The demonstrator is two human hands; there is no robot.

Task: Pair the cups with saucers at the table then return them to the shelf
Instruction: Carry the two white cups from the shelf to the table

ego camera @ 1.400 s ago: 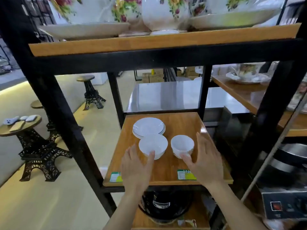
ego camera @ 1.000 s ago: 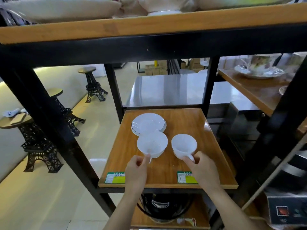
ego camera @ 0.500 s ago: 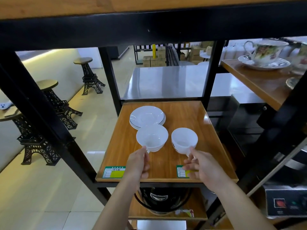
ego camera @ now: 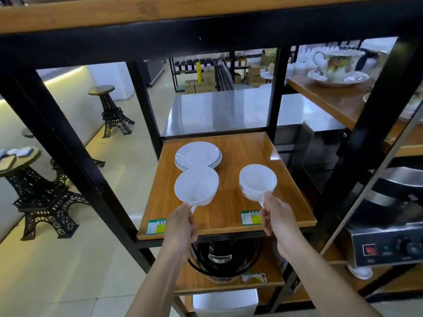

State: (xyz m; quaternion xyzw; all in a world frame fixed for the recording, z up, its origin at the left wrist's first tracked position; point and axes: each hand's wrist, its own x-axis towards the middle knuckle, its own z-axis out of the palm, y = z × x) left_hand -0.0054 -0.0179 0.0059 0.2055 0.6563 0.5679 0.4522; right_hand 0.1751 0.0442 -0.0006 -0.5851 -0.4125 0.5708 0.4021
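Note:
Two plain white cups are lifted off the wooden shelf board (ego camera: 249, 156). My left hand (ego camera: 180, 225) pinches the handle of the left cup (ego camera: 195, 185), which hangs just in front of the saucers. My right hand (ego camera: 275, 216) grips the handle of the right cup (ego camera: 257, 181), tilted so its dark printed mark shows. A small stack of white saucers (ego camera: 198, 154) with a dark rim line lies at the back left of the board, partly hidden by the left cup.
Black metal posts (ego camera: 146, 104) frame the shelf, and a wooden shelf (ego camera: 137, 12) runs overhead. A black cooker (ego camera: 224, 259) sits on the shelf below. A floral cup on a saucer (ego camera: 336, 67) stands at the right. A steel table (ego camera: 219, 110) lies behind, tower-shaped stools (ego camera: 114, 113) to the left.
Both hands reached to the cups, closed on their handles and lifted them off the shelf board towards me. The camera dropped lower and closer to the shelf.

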